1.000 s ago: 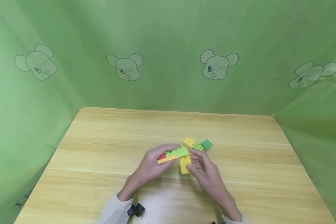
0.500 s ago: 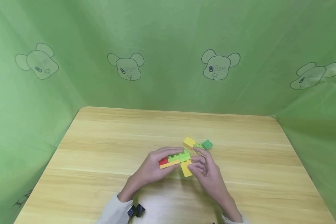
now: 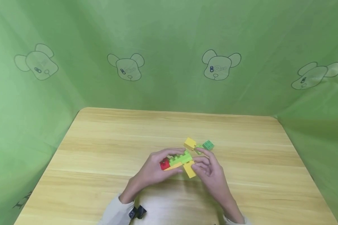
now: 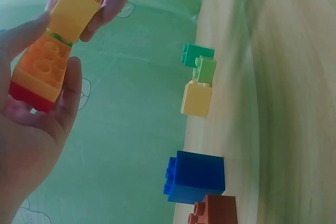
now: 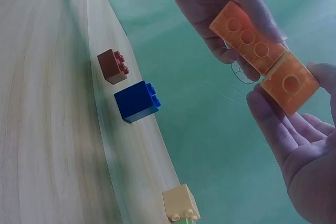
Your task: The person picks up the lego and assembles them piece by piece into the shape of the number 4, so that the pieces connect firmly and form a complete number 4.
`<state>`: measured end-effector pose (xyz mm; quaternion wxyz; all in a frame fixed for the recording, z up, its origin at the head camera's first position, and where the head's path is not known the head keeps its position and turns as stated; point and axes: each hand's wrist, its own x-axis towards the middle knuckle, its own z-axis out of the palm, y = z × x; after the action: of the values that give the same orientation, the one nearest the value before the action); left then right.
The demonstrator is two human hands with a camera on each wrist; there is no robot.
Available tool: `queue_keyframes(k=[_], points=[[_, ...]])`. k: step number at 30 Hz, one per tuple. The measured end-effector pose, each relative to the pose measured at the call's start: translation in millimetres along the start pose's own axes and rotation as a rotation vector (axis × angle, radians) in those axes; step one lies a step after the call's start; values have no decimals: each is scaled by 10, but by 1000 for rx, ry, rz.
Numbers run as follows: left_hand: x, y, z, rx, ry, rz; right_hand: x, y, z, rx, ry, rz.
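Between both hands is a row of joined toy building bricks: a red brick point(image 3: 165, 163), a light green brick point(image 3: 183, 158) with studs up, and an orange-yellow brick point(image 4: 42, 64) beneath them. My left hand point(image 3: 155, 166) grips this stack, thumb at the near side and fingers at the far side. At the right end my right hand point(image 3: 214, 173) pinches a yellow brick point(image 3: 189, 169), which sits under the overhanging end of the light green one. In the right wrist view the yellow brick's hollow underside point(image 5: 290, 83) meets the orange-yellow brick. Whether its studs are fully pressed in, I cannot tell.
Behind the hands, a loose yellow brick point(image 3: 190, 143), a light green brick point(image 3: 199, 150) and a dark green brick point(image 3: 208, 145) lie together on the wooden table point(image 3: 124, 131). A blue brick point(image 4: 197, 177) and a brownish-red brick point(image 4: 220, 211) stand there too. Green curtains point(image 3: 169, 87) surround the table.
The yellow brick has come up against the light green brick's underside. Both hands shifted slightly right and nearer, and the stack tipped so that more of the red brick shows.
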<state>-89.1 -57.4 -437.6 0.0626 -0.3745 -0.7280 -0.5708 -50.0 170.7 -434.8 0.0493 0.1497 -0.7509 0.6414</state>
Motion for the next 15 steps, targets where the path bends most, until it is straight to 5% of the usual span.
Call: queue_keyframes(k=[15], points=[[6, 5, 23, 44, 64, 20, 6, -28, 12, 14, 9, -26]])
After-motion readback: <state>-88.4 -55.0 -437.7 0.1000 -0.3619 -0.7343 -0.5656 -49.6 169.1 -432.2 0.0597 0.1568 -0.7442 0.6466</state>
